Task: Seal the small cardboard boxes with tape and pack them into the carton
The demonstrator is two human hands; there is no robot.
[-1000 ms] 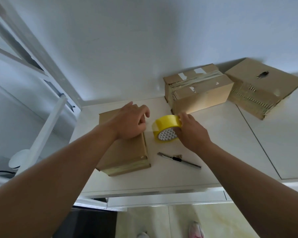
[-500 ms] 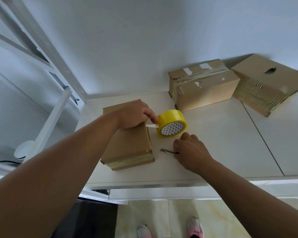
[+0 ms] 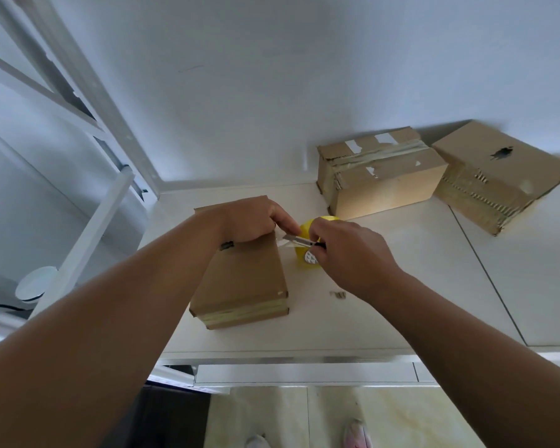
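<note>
Head view, looking down on a white tabletop [image 3: 401, 286]. Near left of centre: small cardboard box [image 3: 243, 279] lying flat, with yellowish tape across its near end. Left hand [image 3: 249, 221] resting on the far right corner of that box, fingers curled, holding down the end of a clear strip of tape [image 3: 283, 246]. Strip stretched from the box edge to a yellow tape roll [image 3: 305, 228] standing on the table just right of the box. Right hand [image 3: 353, 253] closed around the handle of a utility knife [image 3: 299, 241], blade pointing left and meeting the strip between box and roll. Roll largely hidden behind this hand. Far right, against the wall: two more cardboard boxes touching side by side, the taped box [image 3: 385, 185] on the left, the torn box [image 3: 498, 176] on the right. Small scrap [image 3: 338, 294] on the table near the right wrist. White lamp base [image 3: 34, 282] at far left. Shoes [image 3: 356, 431] on the floor below the table's near edge.
</note>
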